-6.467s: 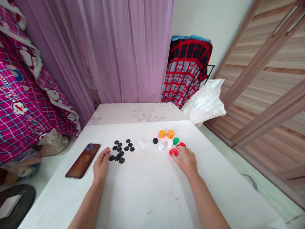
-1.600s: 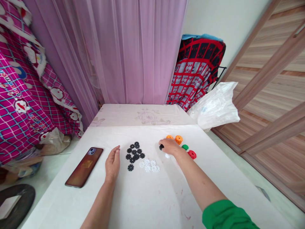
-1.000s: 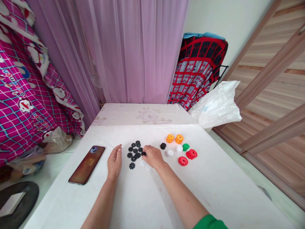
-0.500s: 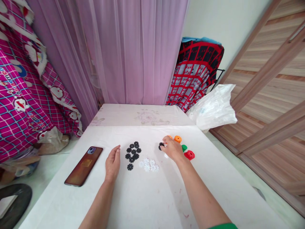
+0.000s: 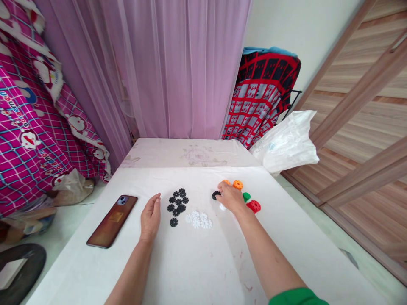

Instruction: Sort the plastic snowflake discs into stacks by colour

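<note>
My right hand (image 5: 230, 197) is at the right group of discs, its fingers closed at a black notched disc (image 5: 216, 195). Around it lie orange discs (image 5: 238, 184), a green piece (image 5: 246, 197), red discs (image 5: 253, 206) and a white piece (image 5: 222, 207) partly under the hand. My left hand (image 5: 150, 217) rests on its side on the table, fingers extended and holding nothing. Between the hands are several loose black discs (image 5: 177, 203) and, nearer me, several white discs (image 5: 199, 219).
A brown phone (image 5: 112, 221) lies on the white-covered table (image 5: 190, 267) at left. A white plastic bag (image 5: 286, 142) hangs at the far right corner. Purple curtains (image 5: 190, 67) stand behind, with a wooden wardrobe (image 5: 359, 123) at right.
The black disc at my right fingertips looks more tilted, and my right hand has shifted very slightly. More of the green sleeve shows. My left hand stays in place.
</note>
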### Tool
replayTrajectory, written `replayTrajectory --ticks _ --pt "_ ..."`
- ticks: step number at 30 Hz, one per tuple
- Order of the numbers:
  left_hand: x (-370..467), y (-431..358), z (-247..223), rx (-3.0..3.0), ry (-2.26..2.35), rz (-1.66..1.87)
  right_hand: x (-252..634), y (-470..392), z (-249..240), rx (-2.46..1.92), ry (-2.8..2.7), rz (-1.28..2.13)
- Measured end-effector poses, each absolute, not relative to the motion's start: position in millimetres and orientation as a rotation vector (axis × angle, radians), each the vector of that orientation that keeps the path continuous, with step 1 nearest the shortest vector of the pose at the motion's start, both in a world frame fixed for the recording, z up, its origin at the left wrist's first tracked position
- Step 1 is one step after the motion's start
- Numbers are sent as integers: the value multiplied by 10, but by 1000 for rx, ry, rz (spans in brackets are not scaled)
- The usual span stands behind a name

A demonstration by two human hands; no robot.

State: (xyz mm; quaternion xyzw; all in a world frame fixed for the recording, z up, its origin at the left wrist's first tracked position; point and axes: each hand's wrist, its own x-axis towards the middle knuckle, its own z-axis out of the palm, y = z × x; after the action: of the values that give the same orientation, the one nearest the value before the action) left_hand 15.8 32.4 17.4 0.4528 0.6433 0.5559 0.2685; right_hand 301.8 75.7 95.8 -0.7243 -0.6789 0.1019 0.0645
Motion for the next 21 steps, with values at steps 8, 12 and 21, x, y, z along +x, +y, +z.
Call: replayTrajectory --ticks 8,12,21 --pt "153 331 149 1235 1735 1480 3030 706 1030 -2109 -2067 241" --pt "151 341 140 1229 1745 1477 2848 594 1002 -1928 -2156 191" --pt "128 374 70 1161 1688 1547 2099 432 695 -1710 -2335 486"
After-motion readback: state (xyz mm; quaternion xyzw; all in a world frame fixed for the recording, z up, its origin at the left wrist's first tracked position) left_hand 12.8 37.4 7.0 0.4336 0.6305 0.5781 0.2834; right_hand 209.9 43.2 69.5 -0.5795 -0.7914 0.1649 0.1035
